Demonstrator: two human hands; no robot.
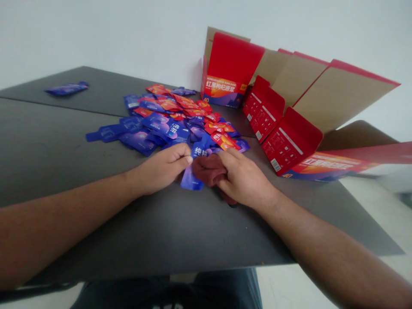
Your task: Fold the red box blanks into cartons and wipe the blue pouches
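My left hand pinches the left edge of a blue pouch, thumb on top. The pouch is held with its printed face toward me, above the near part of the table. In my right hand is a bunched dark red cloth, pressed against the right side of that pouch; part of the cloth hangs below my fingers. Just beyond both hands lies a heap of blue pouches and red pouches, overlapping one another.
A lone blue pouch lies at the far left of the grey table. Several red cartons with raised lids stand at the right, among them a back carton and a front carton. A white wall rises behind.
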